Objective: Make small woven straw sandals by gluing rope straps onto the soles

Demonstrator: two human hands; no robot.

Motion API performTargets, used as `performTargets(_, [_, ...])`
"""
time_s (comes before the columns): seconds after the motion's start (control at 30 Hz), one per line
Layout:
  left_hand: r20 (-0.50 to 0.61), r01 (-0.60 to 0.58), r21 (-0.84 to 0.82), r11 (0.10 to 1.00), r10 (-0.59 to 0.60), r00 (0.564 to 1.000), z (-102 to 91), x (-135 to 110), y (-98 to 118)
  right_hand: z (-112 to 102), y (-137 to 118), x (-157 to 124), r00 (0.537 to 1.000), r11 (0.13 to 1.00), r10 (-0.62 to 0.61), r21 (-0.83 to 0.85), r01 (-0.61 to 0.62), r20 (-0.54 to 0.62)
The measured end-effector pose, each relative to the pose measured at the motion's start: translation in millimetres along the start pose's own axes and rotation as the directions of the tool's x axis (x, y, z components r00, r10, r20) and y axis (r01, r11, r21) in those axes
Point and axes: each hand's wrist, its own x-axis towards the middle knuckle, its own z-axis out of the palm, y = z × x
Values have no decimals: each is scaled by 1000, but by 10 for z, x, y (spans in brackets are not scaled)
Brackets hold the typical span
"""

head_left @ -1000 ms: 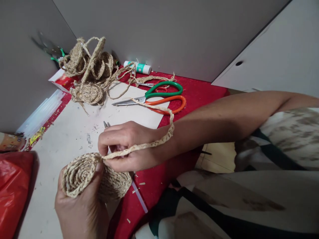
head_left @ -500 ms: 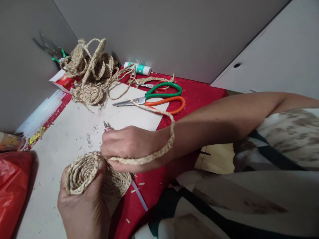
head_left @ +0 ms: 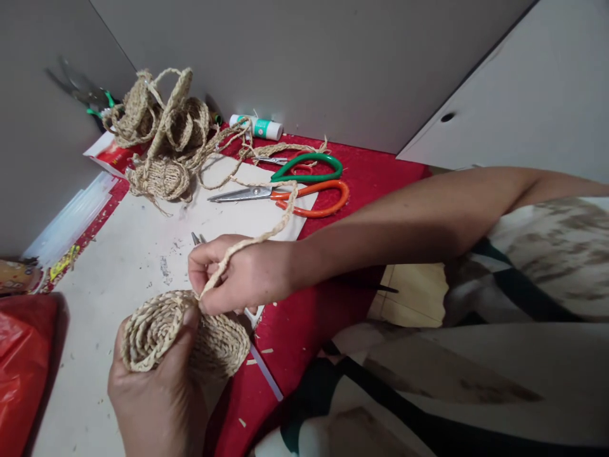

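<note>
My left hand point(head_left: 159, 387) grips a coiled braided-straw piece point(head_left: 155, 333), its thumb pressed on the edge. The piece has two spiral parts, the second point(head_left: 221, 346) lying to the right. With closed fingers, my right hand point(head_left: 242, 273) pinches the loose straw braid point(head_left: 252, 241) where it meets the coil's upper edge. From there the braid runs over the back of that hand to the scissors. Two metal points point(head_left: 197, 238) show behind the right hand; the rest of that tool is hidden. Green and orange handled scissors point(head_left: 266, 192) lie beyond, with the braid crossing them.
Bundles of straw braid point(head_left: 162, 139) are heaped at the back left, beside a glue tube point(head_left: 257, 127). Pliers point(head_left: 83, 92) stand against the wall. Clear sticks point(head_left: 71, 219) lie along the left edge of the white board point(head_left: 124, 247). A red plastic bag point(head_left: 23, 355) is at the left.
My right hand has turned, and its fingers now pinch the braid at the coil's edge. The braid has swung up and left from my wrist. My left hand keeps its hold.
</note>
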Motion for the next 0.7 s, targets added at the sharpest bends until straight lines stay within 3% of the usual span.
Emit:
performTargets(0.13, [13,40,-155,987,-38,999,-31,29,-36,47,46,-2,983,988,-147,-66,140,-114])
performTargets(0.27, [65,61,-261,963,-46,997,-49,44,-73,90,91,-4,954,963,-261,-107,246,-150])
performTargets(0.4, [56,97,-323,942,-83,995,-16,35,-38,58,81,10,971,974,-225,-16,224,-79])
performTargets(0.53, [136,141,-389,911,-95,986,7,2,11,12,71,28,991,986,-121,123,113,60])
performTargets(0.7, [150,168,-378,911,-119,982,-12,-20,7,12,92,20,982,980,-184,91,179,41])
